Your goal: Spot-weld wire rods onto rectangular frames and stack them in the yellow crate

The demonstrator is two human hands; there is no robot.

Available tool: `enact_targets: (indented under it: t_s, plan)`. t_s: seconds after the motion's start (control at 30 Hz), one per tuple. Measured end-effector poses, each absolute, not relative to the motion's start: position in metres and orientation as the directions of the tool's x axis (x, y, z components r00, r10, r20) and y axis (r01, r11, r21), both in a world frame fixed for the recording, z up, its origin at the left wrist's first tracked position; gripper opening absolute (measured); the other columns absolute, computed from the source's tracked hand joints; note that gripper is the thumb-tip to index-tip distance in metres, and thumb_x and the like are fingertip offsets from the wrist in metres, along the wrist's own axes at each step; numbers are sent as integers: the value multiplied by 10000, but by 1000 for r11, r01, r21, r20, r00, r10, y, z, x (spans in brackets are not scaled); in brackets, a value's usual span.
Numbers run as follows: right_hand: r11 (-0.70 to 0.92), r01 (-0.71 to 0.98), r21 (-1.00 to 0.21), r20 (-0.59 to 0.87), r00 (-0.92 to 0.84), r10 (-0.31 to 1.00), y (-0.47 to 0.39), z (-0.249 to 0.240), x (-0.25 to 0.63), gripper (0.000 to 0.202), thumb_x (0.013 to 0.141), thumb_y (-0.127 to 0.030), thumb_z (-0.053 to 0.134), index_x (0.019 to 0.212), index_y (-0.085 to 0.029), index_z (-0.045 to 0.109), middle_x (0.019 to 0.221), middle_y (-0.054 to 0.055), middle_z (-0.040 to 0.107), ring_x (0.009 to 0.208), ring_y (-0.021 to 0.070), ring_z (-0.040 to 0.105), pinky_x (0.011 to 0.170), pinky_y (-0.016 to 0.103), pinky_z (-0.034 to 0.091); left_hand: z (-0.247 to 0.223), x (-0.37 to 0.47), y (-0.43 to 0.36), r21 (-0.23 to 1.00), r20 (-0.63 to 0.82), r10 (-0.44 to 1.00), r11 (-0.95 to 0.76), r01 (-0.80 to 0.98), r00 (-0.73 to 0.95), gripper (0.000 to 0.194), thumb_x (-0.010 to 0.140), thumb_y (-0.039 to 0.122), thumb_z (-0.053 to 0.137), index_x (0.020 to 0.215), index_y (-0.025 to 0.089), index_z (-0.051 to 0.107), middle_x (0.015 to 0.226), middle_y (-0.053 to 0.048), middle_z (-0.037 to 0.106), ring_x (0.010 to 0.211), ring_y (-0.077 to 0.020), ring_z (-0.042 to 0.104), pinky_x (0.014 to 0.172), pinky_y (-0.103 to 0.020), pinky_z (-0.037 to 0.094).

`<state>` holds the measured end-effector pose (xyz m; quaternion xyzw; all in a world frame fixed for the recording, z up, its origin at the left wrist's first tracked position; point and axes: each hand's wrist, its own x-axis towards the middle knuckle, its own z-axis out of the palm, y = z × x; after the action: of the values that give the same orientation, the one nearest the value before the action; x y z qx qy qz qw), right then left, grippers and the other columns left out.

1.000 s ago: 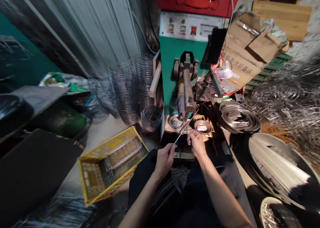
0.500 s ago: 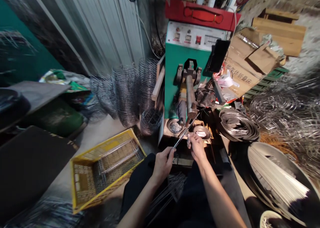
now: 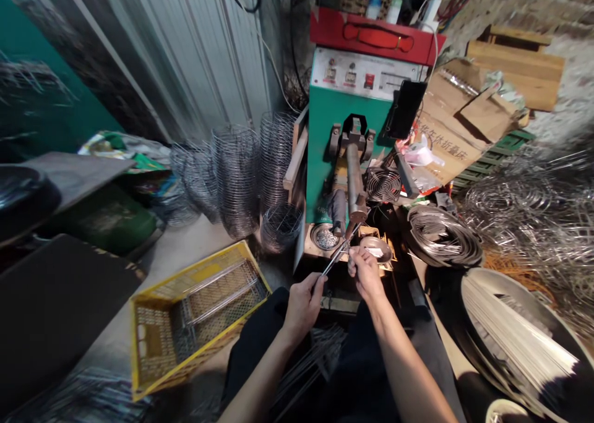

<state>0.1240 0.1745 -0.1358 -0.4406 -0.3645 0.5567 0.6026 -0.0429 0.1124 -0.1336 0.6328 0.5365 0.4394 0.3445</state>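
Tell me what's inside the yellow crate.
Inside the yellow crate lie slender metal rods, with mesh showing between them. Whatever the rods and the near wall cover can't be seen.

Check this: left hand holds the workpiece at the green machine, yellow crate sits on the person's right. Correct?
Not quite: the yellow crate sits on the person's left, as the head view shows. The left hand does hold the workpiece at the green machine.
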Motion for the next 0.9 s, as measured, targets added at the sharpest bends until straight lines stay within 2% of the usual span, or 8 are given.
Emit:
enact_targets:
  t_s: [0.43, 0.9]
  plan:
    - [12, -358, -934, -35, 124, 992, 177, -138, 124, 304, 744, -413, 741, 749, -179, 546, 512, -82, 431, 397, 41, 314, 381, 170, 224, -135, -41, 113, 909, 211, 977, -206, 363, 27, 303, 970, 341, 448, 942, 172, 698, 800, -44, 727, 700, -158, 657, 656, -225, 442]
    - [-16, -362, -932, -69, 132, 989, 183, -134, 122, 323, 724, -400, 752, 674, -175, 526, 496, -86, 405, 386, 34, 292, 365, 174, 201, -133, -42, 118, 884, 224, 974, -220, 412, 40, 290, 966, 337, 456, 904, 165, 682, 637, 2, 603, 537, -113, 503, 558, -223, 354]
